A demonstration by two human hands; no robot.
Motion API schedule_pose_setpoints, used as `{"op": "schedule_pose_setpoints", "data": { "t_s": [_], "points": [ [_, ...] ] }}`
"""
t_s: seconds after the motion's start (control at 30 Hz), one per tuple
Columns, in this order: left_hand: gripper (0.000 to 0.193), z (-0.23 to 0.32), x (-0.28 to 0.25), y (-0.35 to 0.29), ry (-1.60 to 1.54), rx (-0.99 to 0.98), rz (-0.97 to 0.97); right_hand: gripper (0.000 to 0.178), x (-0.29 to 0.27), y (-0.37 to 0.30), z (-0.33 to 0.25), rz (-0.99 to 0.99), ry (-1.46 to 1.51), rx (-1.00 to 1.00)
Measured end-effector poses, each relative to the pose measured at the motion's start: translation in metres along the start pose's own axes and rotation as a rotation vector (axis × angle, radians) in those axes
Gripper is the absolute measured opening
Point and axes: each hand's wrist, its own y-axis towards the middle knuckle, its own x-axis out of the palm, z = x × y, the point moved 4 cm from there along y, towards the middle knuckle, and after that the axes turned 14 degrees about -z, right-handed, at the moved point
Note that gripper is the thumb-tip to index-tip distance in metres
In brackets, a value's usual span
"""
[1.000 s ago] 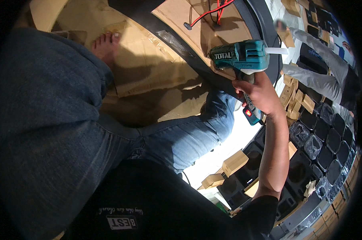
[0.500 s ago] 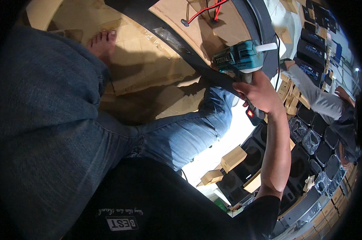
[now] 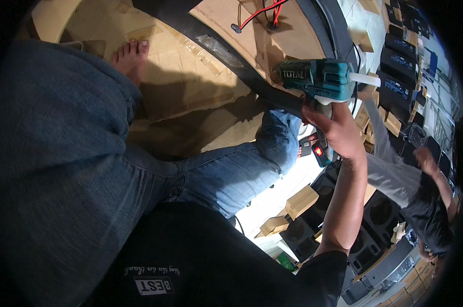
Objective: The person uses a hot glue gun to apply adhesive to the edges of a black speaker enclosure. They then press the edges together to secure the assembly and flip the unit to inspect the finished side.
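My right hand (image 3: 342,132) is wrapped round the handle of a teal cordless glue gun (image 3: 321,78). A white glue stick (image 3: 365,80) juts from its rear end, and a small red light glows near the battery base. The gun's front end points left, over the near edge of a speaker cabinet (image 3: 272,97) with black sides and a bare brown interior. Inside the cabinet, red and black wires (image 3: 257,12) come through a dark hole. The nozzle tip is hard to make out against the brown panel. My left hand is out of sight.
Flattened cardboard (image 3: 190,82) covers the floor beneath my bare foot (image 3: 132,59). Small cardboard boxes (image 3: 301,201) and black speaker cabinets (image 3: 379,210) stand at the lower right. At the far right, another person in grey trousers (image 3: 390,176) passes, near stacked black boxes (image 3: 397,59).
The glue gun has shifted right and turned more level in my right hand, its glue stick moving right with it. The other person has moved lower in the picture. The cabinet stays put.
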Motion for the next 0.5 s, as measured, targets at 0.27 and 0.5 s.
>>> {"op": "schedule_pose_setpoints", "data": {
  "t_s": [0.27, 0.5],
  "points": [
    [0.046, 0.0, 0.022, 0.012, -0.185, -0.143, 0.098, 0.027, -0.015, 0.014, -0.011, -0.094, -0.046, 0.271],
    [0.024, 0.0, -0.011, -0.009, 0.092, 0.062, 0.361, 0.027, -0.02, 0.03, 0.001, -0.204, -0.202, 0.285]
  ]
}}
